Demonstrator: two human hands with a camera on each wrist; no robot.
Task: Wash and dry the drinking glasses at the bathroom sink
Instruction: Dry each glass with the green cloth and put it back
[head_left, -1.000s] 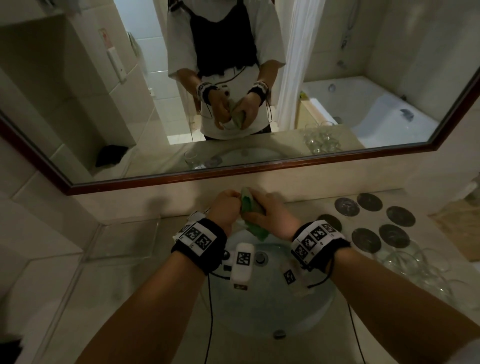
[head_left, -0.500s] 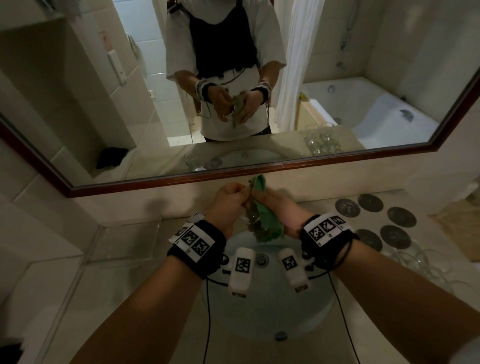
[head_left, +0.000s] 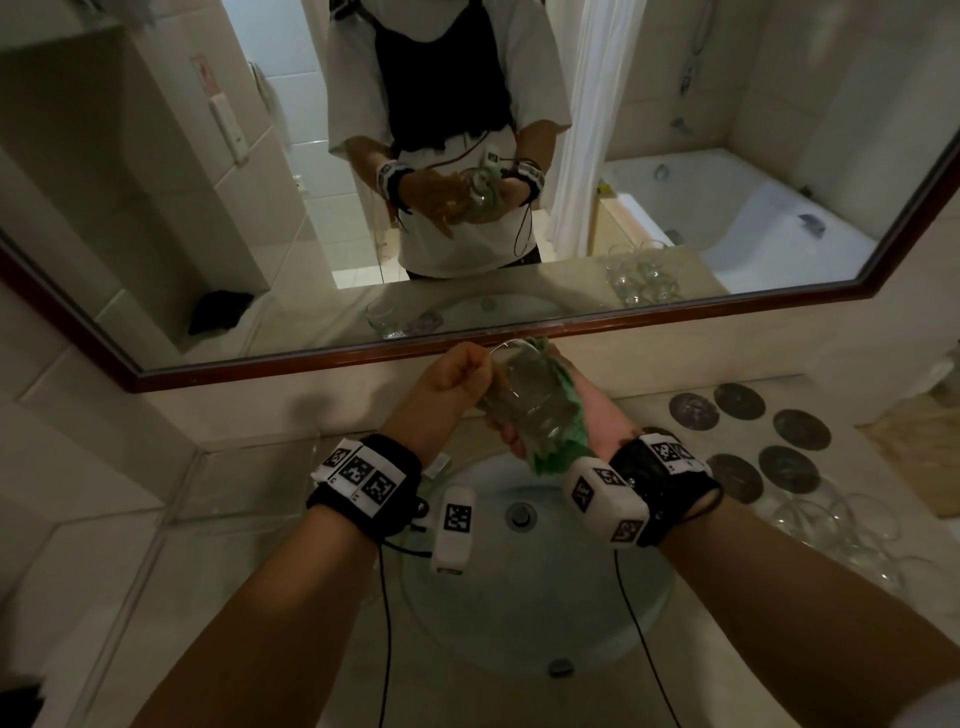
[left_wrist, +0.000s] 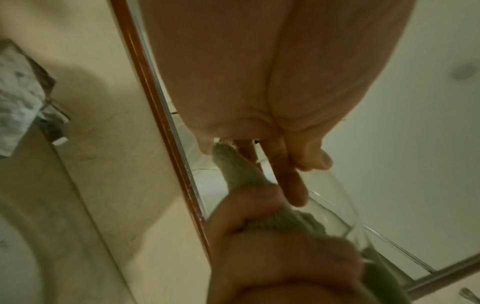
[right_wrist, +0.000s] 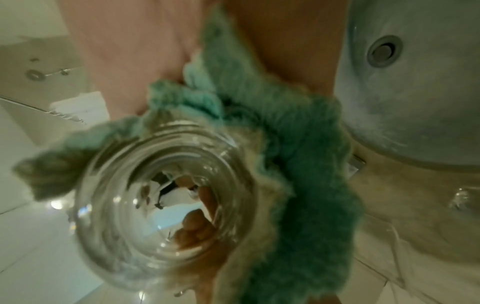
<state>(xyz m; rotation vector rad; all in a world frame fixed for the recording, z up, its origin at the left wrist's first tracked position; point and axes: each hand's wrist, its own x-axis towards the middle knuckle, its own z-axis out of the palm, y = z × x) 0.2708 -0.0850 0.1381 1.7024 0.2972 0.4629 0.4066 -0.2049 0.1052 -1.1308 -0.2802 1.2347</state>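
- Left hand (head_left: 451, 382), frame centre in the head view: fingers curled, pinching the rim of the glass (head_left: 524, 397).
- Right hand (head_left: 597, 415): fingers wrapped round the glass through a green cloth (head_left: 558, 447), cradling its base.
- Glass tilted, held above the sink (head_left: 519, 613).
- More glasses (head_left: 826, 525) at right edge.

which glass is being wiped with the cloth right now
The glass held tilted above the sink, cradled in the green cloth; the other glasses stand untouched on the counter at right.
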